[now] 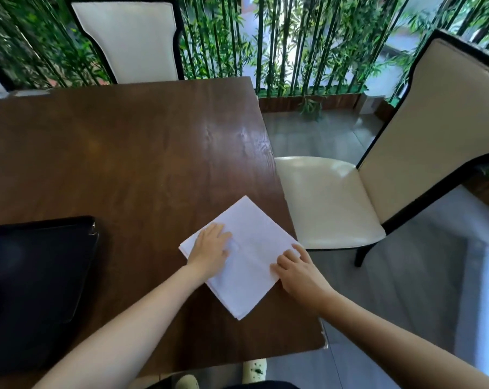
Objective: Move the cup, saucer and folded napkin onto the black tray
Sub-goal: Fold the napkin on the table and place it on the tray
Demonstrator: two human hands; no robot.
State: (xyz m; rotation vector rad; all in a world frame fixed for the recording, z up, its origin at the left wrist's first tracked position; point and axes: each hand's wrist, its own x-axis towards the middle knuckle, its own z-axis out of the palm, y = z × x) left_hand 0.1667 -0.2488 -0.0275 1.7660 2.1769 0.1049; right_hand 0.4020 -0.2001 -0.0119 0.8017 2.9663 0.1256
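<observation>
Resting on: dark wooden table, filling most of the view, grain visible, near right corner chipped.
Chairs: cream chair with black frame just beside the table's right edge; second cream chair back at the far side, in front of green bamboo stalks.
Black tray: flat on the table at the near left, well apart from the napkin; a sliver of something white at its far left edge, too little showing to identify.
Folded napkin: white, square, turned like a diamond, lying flat near the table's right edge, not on the tray.
Left hand: palm down, fingers spread and pressed flat on the napkin's left half; not closed around anything.
Right hand: fingers loosely curled, fingertips touching the napkin's right corner at the edge; thumb hidden, so pinching or merely touching cannot be told.
Cup, saucer: not seen.
Writing, labels: none legible.
</observation>
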